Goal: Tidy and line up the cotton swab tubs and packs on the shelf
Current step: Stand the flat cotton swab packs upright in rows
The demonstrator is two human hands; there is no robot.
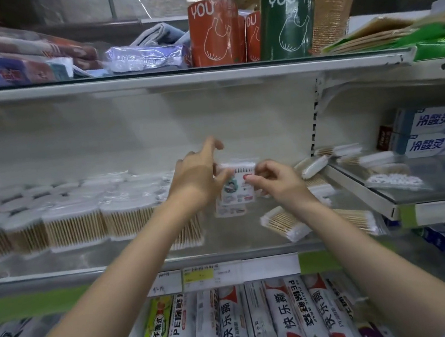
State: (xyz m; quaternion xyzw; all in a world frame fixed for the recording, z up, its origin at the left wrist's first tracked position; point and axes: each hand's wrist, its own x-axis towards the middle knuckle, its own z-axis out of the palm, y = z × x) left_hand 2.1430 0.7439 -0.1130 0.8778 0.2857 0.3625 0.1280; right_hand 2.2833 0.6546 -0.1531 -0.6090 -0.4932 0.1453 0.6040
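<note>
Both hands up at the middle glass shelf (142, 252), meeting on one clear flat pack of wooden-stick cotton swabs with a printed paper label (237, 192). Left hand (197, 177) on the pack's left side, thumb pressed to its front, index finger lifted and pointing free above. Right hand (271, 179) pinching the pack's right edge, fingers curled in tight. Pack held upright, label facing out, raised just off the glass, middle of the shelf.

To the left, a tidy block of clear round tubs of wooden cotton swabs (75, 221), white lids on top, standing shoulder to shoulder in rows. Beside the left wrist, one more clear pack of swabs (187, 235) upright against that block.

To the right, disorder: a loose clear bag of swabs (282, 224) lying flat and skewed under the right forearm, another (311, 166) tipped against the shelf's end.

Above, an orange roll printed YOU (211, 31) and a green roll printed YOU (288, 21). Far right, white and blue toothpaste boxes (437, 131). Below, a row of cling-film boxes (236, 327), price labels (213, 275) on the rail.
</note>
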